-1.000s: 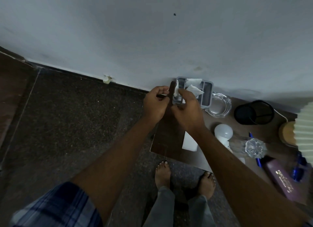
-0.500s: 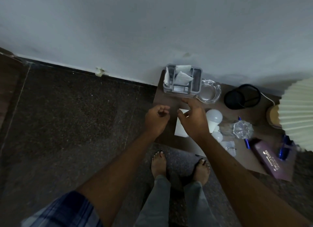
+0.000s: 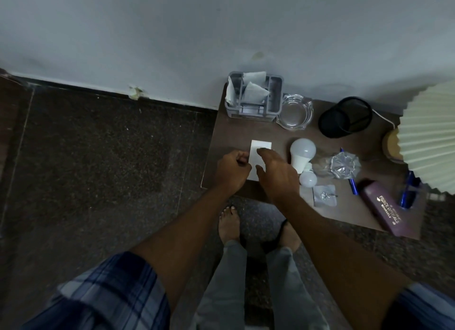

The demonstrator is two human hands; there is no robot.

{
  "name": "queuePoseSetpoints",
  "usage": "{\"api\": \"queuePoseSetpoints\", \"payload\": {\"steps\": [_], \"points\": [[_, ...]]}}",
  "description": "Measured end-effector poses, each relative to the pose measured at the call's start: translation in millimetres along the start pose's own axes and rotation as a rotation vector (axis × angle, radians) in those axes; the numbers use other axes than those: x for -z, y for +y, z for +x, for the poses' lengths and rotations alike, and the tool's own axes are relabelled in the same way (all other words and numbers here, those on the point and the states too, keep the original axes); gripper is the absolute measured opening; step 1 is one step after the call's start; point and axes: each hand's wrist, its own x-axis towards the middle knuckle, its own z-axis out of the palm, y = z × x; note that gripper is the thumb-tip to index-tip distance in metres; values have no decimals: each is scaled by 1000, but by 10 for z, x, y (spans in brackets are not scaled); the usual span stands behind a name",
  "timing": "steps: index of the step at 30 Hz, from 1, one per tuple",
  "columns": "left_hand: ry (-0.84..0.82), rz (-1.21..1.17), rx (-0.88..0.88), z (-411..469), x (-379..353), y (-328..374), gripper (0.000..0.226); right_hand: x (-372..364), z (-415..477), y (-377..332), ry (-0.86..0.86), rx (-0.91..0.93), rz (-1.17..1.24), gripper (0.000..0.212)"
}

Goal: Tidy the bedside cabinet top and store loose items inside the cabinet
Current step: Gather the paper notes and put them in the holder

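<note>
Dim light falls on the brown cabinet top (image 3: pixel 229 135) against the grey wall. Your left hand (image 3: pixel 231 168) is curled, its fingertips at the left edge of the white card (image 3: pixel 258 150); whether they pinch it, you cannot tell. Your right hand (image 3: pixel 277 175) hovers over the card, fingers loosely spread. Beyond sit the grey organiser (image 3: pixel 253 98) holding papers, a glass ashtray (image 3: pixel 295 111), two white bulbs (image 3: pixel 302 153), and a purple spectacle case (image 3: pixel 386 206).
</note>
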Motion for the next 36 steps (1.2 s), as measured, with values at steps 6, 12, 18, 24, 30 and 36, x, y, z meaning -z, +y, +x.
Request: {"api": "queuePoseSetpoints", "payload": {"steps": [6, 12, 18, 24, 30, 36], "points": [[14, -9, 30, 44, -82, -62, 29, -57, 59, 8, -34, 6, -120, 49], [29, -31, 66, 61, -51, -56, 29, -89, 59, 15, -17, 17, -168, 48], [61, -70, 112, 93, 107, -69, 28, -139, 122, -102, -10, 99, -176, 48], [194, -91, 110, 142, 448, -162, 24, -210, 240, -323, -59, 161, -180, 48], [215, -198, 214, 230, 688, -342, 25, -308, 345, -518, -57, 213, -185, 49], [123, -273, 298, 333, 727, -443, 35, -416, 426, -634, -75, 266, -148, 51]]}}
